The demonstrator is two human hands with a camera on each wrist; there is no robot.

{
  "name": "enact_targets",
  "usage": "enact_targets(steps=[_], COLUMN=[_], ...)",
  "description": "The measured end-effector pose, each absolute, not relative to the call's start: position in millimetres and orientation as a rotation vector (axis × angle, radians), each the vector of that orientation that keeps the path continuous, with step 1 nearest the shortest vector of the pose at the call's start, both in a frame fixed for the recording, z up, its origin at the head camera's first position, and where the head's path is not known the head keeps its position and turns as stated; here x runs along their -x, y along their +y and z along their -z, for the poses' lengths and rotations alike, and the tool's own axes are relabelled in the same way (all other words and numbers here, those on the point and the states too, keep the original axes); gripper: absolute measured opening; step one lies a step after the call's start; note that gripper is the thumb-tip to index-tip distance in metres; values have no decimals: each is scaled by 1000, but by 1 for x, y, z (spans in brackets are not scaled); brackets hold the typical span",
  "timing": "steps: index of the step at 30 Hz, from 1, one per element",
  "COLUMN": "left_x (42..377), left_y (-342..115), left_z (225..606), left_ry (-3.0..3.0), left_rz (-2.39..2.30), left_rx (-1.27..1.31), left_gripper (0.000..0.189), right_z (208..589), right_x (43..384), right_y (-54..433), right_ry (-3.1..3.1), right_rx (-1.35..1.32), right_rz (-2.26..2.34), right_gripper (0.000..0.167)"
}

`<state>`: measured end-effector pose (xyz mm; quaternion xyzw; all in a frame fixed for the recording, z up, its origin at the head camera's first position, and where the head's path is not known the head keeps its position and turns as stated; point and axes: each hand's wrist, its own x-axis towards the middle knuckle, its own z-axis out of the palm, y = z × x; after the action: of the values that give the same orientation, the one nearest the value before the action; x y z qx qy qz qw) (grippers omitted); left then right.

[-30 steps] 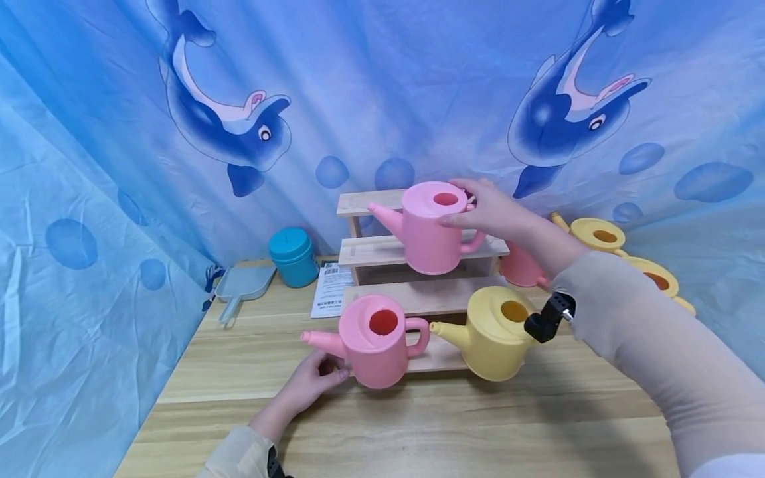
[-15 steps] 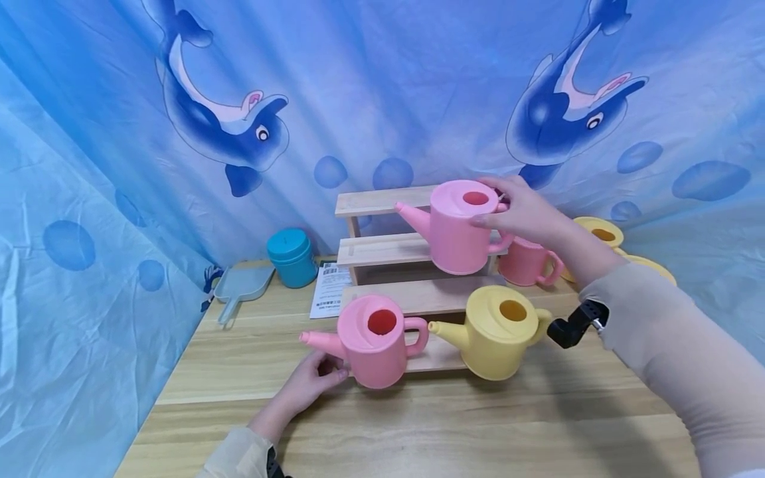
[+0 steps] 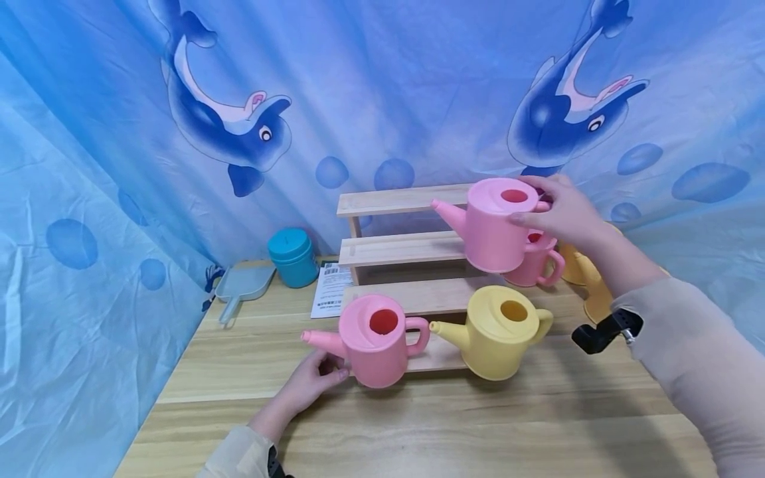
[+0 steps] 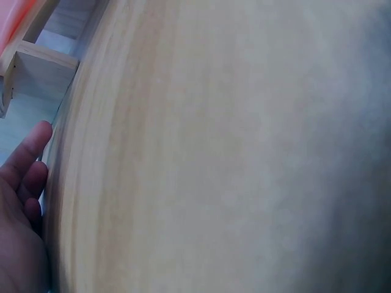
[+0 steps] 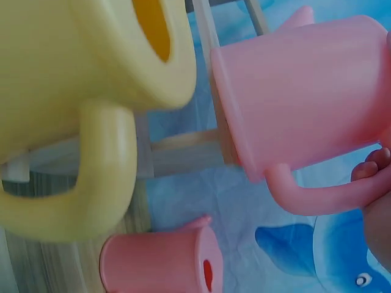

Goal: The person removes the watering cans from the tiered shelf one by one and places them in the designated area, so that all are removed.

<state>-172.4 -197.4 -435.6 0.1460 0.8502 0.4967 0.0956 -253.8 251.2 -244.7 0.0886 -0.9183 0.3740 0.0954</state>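
Observation:
My right hand holds a pink watering can upright by its top and handle, at the right end of a stepped wooden shelf. Whether the can's base touches a plank cannot be told. On the lowest plank stand another pink watering can and a yellow watering can, spouts to the left. My left hand lies by that plank's left end, thumb tip close to its corner. The left wrist view shows that hand's index finger fairly straight near the shelf's leg.
Behind the held can, a third pink watering can stands on the table, with yellow cans partly hidden by my right arm. A teal canister, a light blue dustpan and a printed sheet lie left of the shelf.
My right hand has carried the pink watering can steadily to the right along the shelf, now overlapping the pink can behind. The left hand has stayed in place.

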Motion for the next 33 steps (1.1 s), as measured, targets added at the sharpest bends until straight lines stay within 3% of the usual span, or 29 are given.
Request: enact_targets(steps=[21,33], left_x=[173,174], left_y=[-196,-198], left_z=[436,437], left_ry=[2523,2516], left_rz=[-1470,-1467], left_rx=[-436,-422], left_gripper=[30,32], right_z=[267,293], right_x=[227,217], right_y=[324,346], right_ry=[-2618,-2642], right_rx=[41,88], right_rz=[-1070,-994], right_gripper=[79,82])
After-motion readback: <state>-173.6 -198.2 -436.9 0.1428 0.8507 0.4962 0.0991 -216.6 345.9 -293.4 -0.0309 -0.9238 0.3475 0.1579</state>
